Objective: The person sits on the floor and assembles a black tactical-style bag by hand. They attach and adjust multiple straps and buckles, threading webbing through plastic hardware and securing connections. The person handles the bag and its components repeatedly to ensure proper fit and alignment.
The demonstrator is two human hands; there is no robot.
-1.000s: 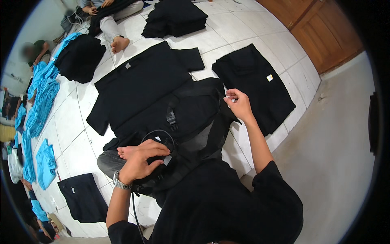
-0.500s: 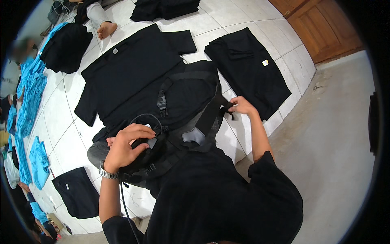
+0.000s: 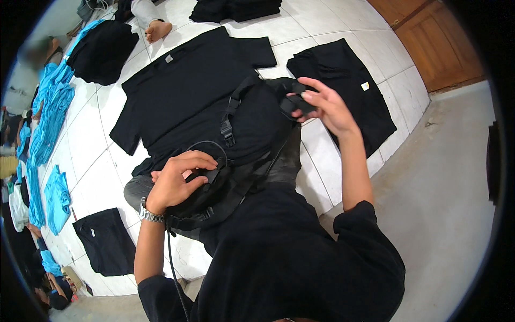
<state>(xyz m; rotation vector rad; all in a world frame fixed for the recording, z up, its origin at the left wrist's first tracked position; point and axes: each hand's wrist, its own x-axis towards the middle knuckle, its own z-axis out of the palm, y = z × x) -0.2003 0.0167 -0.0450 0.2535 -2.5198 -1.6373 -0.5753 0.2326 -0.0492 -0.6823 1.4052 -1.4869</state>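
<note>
A black strapped harness or bag [image 3: 236, 188] lies across my lap; its exact kind is unclear. My left hand [image 3: 179, 180], wearing a metal watch, curls over it, thumb and fingers around a small dark block [image 3: 213, 175]. Beside that block loops a thin black cable [image 3: 206, 143]. Farther right, my right hand [image 3: 330, 110] grips a black strap [image 3: 292, 103], raised over the edge of a black T-shirt [image 3: 198, 91] spread on the floor. A plastic buckle [image 3: 227, 131] rests on the shirt's near part.
Folded black clothing [image 3: 370, 115] lies at the right, near a wooden door [image 3: 440, 48]. Another folded black garment [image 3: 107, 244] is at lower left. Blue garments [image 3: 56, 126] and a black pile [image 3: 102, 51] line the left. A person's bare foot [image 3: 157, 31] shows at the back.
My right hand has moved up and inward, lifting the strap away from my lap. A grey patch on the strap no longer shows. My left hand keeps its hold.
</note>
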